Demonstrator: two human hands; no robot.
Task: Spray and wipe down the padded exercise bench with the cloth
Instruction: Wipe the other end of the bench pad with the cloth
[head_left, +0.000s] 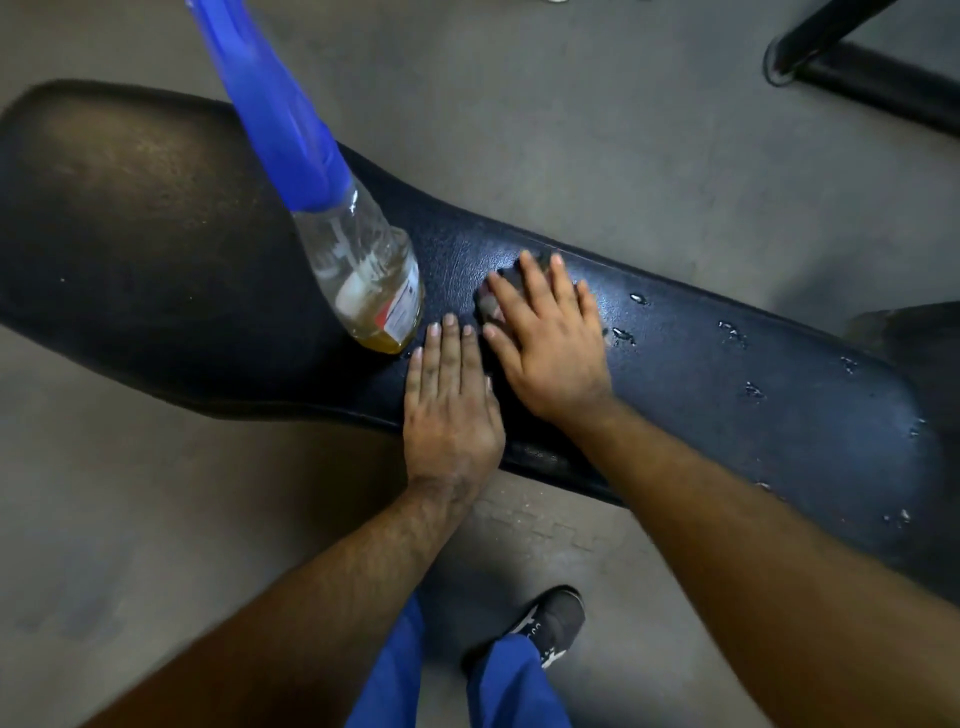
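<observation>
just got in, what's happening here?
A person is wiping down a black padded bench. The right hand presses a dark cloth flat onto the pad, while the left hand rests flat beside it. A spray bottle with a blue top stands on the bench just left of the hands. Droplets sit on the pad to the right, not yet wiped.

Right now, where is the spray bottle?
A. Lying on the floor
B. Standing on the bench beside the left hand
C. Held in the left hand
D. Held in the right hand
B: the spray bottle stands on the bench, next to the flat left hand; the right hand presses the cloth.
</observation>
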